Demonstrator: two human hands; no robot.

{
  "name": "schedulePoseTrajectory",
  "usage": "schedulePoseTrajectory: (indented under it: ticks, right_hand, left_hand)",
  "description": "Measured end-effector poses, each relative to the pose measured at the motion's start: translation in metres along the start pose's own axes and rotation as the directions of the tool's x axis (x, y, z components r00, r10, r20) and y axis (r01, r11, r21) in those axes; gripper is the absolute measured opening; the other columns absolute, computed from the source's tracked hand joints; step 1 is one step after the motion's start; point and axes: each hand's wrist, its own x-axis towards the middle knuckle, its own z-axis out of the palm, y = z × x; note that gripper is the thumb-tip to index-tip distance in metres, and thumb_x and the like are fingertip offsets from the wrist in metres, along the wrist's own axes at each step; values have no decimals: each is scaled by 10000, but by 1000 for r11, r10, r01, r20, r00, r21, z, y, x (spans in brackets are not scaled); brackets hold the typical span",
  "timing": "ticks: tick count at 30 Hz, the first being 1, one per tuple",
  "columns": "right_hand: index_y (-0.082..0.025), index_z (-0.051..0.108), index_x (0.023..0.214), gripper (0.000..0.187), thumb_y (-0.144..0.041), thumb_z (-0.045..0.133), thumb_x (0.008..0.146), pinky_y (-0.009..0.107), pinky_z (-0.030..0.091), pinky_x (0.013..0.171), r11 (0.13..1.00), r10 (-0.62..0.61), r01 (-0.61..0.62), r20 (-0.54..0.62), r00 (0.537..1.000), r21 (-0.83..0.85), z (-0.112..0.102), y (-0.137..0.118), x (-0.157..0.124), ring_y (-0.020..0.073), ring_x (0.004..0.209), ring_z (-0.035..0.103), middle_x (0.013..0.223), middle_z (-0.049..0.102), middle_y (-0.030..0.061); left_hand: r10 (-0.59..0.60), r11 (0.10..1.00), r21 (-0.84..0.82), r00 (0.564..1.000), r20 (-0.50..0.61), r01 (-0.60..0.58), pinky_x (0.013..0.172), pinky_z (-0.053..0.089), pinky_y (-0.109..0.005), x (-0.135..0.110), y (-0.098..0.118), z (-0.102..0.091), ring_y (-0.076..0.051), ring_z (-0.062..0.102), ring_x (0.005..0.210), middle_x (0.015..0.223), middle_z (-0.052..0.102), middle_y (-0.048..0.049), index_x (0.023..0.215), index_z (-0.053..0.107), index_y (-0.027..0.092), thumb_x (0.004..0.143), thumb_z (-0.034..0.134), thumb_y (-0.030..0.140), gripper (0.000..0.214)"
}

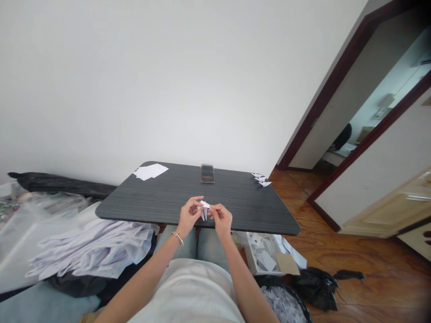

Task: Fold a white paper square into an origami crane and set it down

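A small folded white paper piece [204, 210] is held between my two hands, just above the near edge of the dark table [161, 197]. My left hand [189, 215] pinches its left side with thumb and fingers. On the other side, my right hand [221, 219] grips the paper's right edge between thumb and forefinger. Narrow pointed flaps hang down from the paper. Several folded white paper pieces [261, 179] sit in a row at the table's far right corner. Flat white sheets [151, 171] lie loosely stacked at the far left.
A phone [207, 173] lies at the table's back, by the white wall. Left of the table is a heap of white cloth [94, 246]. A white box [261, 255] of papers and a black bag of paper bits [286, 303] stand on the floor at right.
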Motion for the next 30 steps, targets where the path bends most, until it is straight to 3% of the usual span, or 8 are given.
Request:
schedulePoseTrajectory:
  ticks: [8,14,21,27,30]
  right_hand:
    - [-194,628,770,110,-175,519,778,221,469,469,994,-68,73,78,995,-75,0,-3,-2,125,582,568,677,571,7]
    - [-188,616,781,93,-211,526,776,220,468,446,999,-12,13,27,1000,-30,0,-2,0,131,576,586,666,578,4]
    - [-158,593,785,141,-293,573,751,221,462,428,987,125,-119,-58,990,107,-2,-4,5,147,563,619,630,624,17]
    - [-147,585,776,173,-316,591,738,223,457,414,970,171,-153,-83,982,188,-5,-7,8,144,537,613,622,634,26]
    - [-149,579,782,159,-304,584,747,217,455,415,964,178,-159,-75,981,214,-7,-4,9,140,538,615,627,639,24]
  left_hand:
    - [-11,999,-38,1000,-13,11,791,422,-332,6,-1,-3,-195,546,902,1031,548,-104,658,570,133,695,612,207,93]
    - [3,998,-58,1000,-4,-3,871,376,-333,6,1,-3,-203,520,979,1070,556,-95,850,610,154,700,612,204,158]
    - [-92,988,-134,993,-80,81,859,400,-331,6,3,-3,-241,472,1089,1206,515,-103,930,632,154,751,553,267,226]
    - [-219,952,-231,974,-57,201,849,431,-326,7,6,0,-247,352,1211,1270,464,-83,1116,547,211,763,557,308,366]
    - [-262,922,-303,965,-28,242,796,465,-340,8,7,0,-252,405,1160,1201,514,-104,1116,542,192,805,479,360,359]
